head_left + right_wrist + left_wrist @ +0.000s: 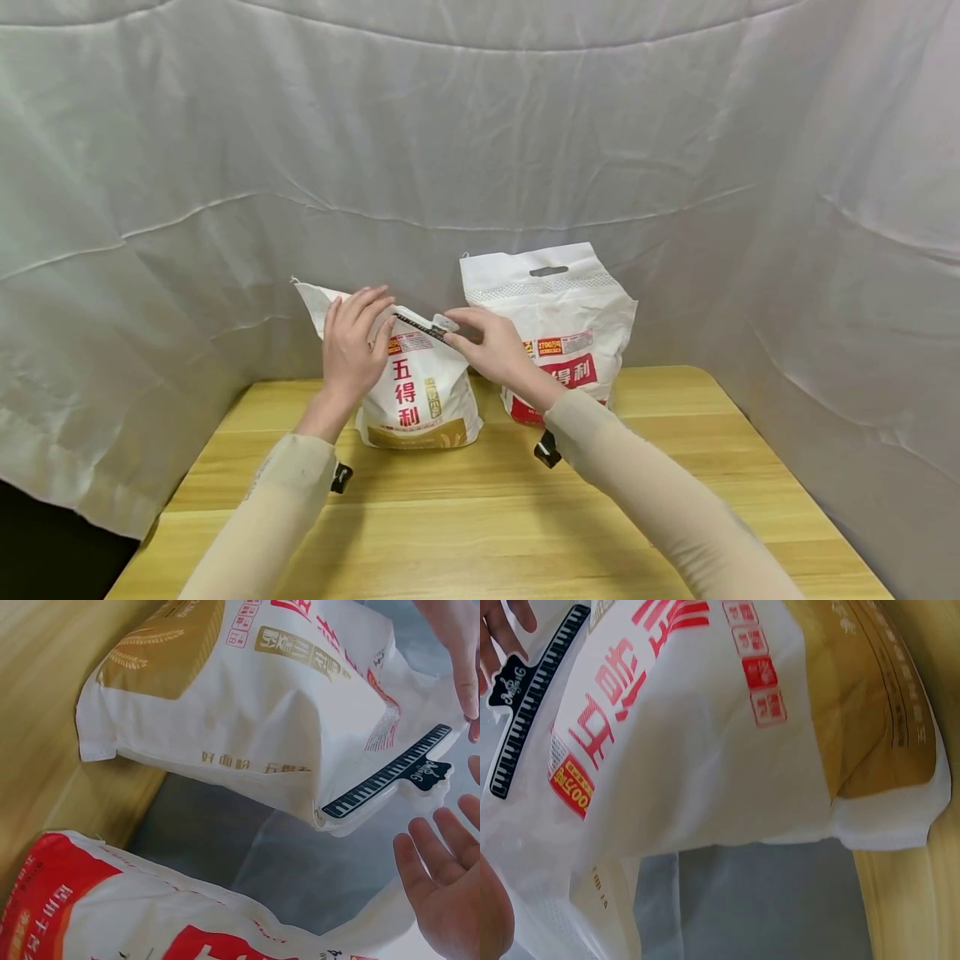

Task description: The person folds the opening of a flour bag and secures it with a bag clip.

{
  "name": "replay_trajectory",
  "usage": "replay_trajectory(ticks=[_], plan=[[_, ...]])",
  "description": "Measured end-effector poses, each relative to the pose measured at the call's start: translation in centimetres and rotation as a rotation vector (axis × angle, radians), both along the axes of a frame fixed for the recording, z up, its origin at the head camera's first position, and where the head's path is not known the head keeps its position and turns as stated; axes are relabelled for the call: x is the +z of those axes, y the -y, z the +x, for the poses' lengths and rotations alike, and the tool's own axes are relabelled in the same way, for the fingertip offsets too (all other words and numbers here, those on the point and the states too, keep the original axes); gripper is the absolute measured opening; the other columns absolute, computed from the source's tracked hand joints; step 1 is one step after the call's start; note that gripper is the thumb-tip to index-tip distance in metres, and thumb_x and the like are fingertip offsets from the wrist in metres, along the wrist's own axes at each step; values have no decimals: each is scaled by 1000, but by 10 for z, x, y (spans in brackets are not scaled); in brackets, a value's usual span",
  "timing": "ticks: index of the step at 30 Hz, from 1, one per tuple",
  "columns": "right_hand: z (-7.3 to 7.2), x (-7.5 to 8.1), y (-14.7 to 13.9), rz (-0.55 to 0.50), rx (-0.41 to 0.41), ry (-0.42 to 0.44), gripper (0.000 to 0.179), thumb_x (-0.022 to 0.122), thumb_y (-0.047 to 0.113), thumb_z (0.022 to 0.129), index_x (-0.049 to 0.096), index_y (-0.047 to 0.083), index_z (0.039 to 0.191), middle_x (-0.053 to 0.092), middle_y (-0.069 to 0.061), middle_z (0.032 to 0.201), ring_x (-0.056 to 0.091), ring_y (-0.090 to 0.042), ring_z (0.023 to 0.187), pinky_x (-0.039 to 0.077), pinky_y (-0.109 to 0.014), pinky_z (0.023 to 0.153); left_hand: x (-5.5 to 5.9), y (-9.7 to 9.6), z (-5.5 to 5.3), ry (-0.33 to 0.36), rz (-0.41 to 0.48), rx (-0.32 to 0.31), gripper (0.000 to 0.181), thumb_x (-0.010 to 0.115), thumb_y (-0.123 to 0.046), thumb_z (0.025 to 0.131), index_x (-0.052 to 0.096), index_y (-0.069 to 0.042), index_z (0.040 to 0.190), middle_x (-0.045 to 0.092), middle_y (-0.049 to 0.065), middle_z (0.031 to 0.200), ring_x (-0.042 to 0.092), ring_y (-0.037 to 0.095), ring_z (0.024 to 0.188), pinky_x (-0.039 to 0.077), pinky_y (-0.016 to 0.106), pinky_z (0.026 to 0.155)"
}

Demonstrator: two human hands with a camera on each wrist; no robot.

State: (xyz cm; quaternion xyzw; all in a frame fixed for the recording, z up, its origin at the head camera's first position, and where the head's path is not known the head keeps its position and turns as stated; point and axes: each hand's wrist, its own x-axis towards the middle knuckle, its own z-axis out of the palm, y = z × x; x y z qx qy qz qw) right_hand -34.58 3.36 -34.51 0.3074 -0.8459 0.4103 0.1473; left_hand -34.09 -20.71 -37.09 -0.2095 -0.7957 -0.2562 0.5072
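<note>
Work here seems to be all about a long black clip (388,771), with white marks like piano keys. It lies across the top of a white and gold bag (457,392), which stands on the wood table (450,542). In the head view the clip slants down to the right. The right hand (491,342) is right by the clip's small tab (429,774). Its fingers are almost straight and spread, and the thumb is apart from them. In the right wrist view those fingers are just beside the tab, not closed on it, so the right hand holds nothing. The left hand (354,346) is up near the other end of the clip, at the top of the bag, with its fingers side by side and its thumb lower down. I can't tell if it pinches the bag or only rests there, as the wrist views show just bits of it. If the clip needs a squeeze, I think the next move calls for thumb and fingers to meet on the tab, with the left hand stopping the bag's top from slipping. Both sleeves (660,492) reach forward and lean in, so the two hands are near each other but apart. To the right stands one more white bag with red patches (577,308), and the right hand's wrist hides part of it.
</note>
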Motion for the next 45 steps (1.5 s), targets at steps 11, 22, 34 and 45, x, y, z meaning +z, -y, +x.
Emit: replay_trajectory(ticks=[11,22,34,45], plan=[[11,-7,-15,-184,37,29,40,73,16,98,68,5,136,61,-10,147,59,-22,134,53,-36,103,-7,-16,11,-38,95,-11,39,66,-14,98,65,-3,136,59,14,148,50,43,138,21,63,121],[22,-13,-35,-343,28,19,39,73,14,97,68,7,136,65,-7,142,64,-30,126,55,-48,99,-12,-36,18,-17,177,-51,43,67,-13,99,62,-5,141,55,12,152,46,38,144,18,59,124],[29,-18,-68,-446,-20,17,41,74,12,97,67,5,137,66,-6,141,67,-30,122,58,-43,94,-13,-60,19,-66,226,-122,43,70,-12,97,63,-2,138,57,14,150,48,40,141,21,60,122],[28,-11,-107,-503,-126,-47,42,73,7,97,66,7,139,63,-11,144,66,-32,125,55,-40,101,1,-86,12,-75,224,-182,43,69,-13,97,63,-5,139,57,11,151,48,38,142,20,58,123]])
